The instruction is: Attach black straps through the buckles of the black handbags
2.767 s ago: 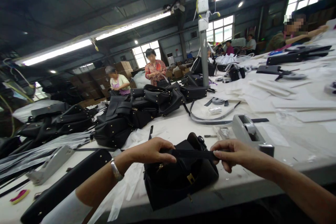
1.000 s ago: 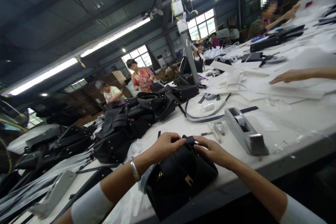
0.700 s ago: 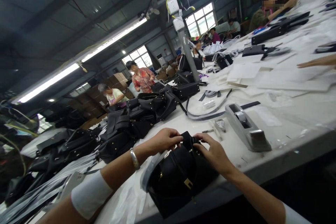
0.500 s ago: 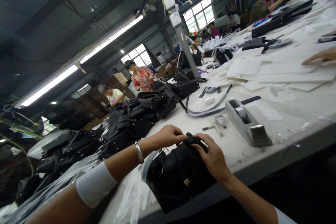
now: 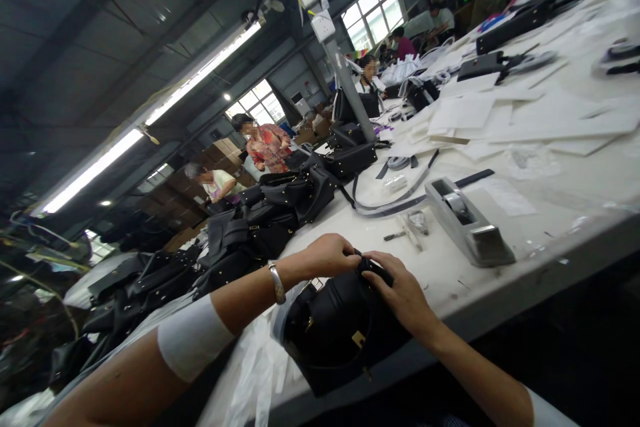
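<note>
Moved: since 2.8 s ago, strap no longer stretched between hands; both hands drawn together at top of bag; view tilted further, tape dispenser shifted up and right.
Bag [image 5: 340, 333]: small, black, gold clasp on front; at near edge of worktop [image 5: 550, 213], partly over the lip, on clear plastic wrap [image 5: 255, 373].
Left hand [image 5: 330, 255]: closed, fingertips pinching something dark at top of bag; bracelet [image 5: 277, 282] on wrist, white sleeve [image 5: 193, 339] behind.
Right hand [image 5: 403, 290]: curled over top right of bag, fingers pressed on same spot; exact grip hidden under fingers.
Pinched part: likely strap end or handle loop; too dark to tell.
Tape dispenser [image 5: 467, 223]: grey, right of bag and farther back, well apart.
Loose strap [image 5: 395, 197]: beyond bag, left of dispenser.
Bag pile [image 5: 270, 213]: black, far left of bag.
Others: people across worktop, beyond pile.
Doing it well: judged best to keep bag steady against worktop, work small with fingertips, keep strap flat and untwisted, avoid tugging bag off edge.
</note>
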`<state>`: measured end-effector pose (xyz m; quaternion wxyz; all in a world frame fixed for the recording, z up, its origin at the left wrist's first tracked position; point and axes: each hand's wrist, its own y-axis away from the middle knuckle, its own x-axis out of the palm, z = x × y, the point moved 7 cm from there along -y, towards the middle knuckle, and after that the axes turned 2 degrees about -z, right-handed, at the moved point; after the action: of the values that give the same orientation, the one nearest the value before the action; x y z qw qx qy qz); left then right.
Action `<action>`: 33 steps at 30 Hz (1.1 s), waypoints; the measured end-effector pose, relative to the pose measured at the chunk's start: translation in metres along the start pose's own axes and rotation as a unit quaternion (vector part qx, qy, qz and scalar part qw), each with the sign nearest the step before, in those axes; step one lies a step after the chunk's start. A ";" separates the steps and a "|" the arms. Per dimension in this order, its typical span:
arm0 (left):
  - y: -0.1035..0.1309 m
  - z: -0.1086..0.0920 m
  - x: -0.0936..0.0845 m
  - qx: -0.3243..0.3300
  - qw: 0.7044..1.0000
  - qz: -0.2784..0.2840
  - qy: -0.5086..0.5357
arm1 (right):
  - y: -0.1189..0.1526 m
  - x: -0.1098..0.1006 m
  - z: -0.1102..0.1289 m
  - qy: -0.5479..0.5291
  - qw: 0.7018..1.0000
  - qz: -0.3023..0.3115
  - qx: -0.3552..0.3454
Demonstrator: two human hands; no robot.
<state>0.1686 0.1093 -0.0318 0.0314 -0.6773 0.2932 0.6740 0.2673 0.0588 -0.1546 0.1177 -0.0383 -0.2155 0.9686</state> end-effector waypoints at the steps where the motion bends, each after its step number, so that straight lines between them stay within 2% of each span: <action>1: 0.000 0.000 0.001 0.003 1.000 0.012 -0.002 | 0.000 0.001 0.000 -0.002 1.000 0.005 -0.001; 4: -0.001 -0.004 0.002 0.015 0.999 0.026 -0.021 | 0.001 0.002 0.003 -0.008 1.000 0.008 -0.011; 9: -0.003 -0.013 0.000 0.026 0.996 0.007 -0.084 | 0.005 0.002 0.007 -0.007 1.000 -0.010 -0.029; 15: -0.003 -0.017 0.009 0.036 0.995 0.039 -0.089 | 0.007 0.003 0.011 -0.003 0.999 -0.010 -0.033; 19: 0.002 -0.019 0.010 0.040 0.995 0.010 -0.093 | 0.004 0.001 0.008 -0.011 1.000 0.000 -0.016; 23: 0.005 -0.009 0.010 0.039 0.995 -0.016 -0.087 | -0.002 -0.006 0.004 -0.025 0.999 0.015 0.015; 27: 0.012 0.001 0.010 0.030 0.995 -0.076 -0.062 | -0.004 -0.012 0.003 -0.039 0.998 0.035 0.041; 29: 0.017 0.000 0.012 0.052 0.993 -0.097 -0.043 | -0.005 -0.014 0.003 -0.045 0.997 0.042 0.052; 33: 0.026 -0.011 0.019 0.124 0.987 -0.092 -0.034 | -0.009 -0.019 0.006 -0.048 0.995 0.054 0.067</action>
<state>0.1657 0.0765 -0.0392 0.1867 -0.6692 0.3100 0.6490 0.2866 0.0593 -0.1448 0.0567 0.0047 -0.1529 0.9866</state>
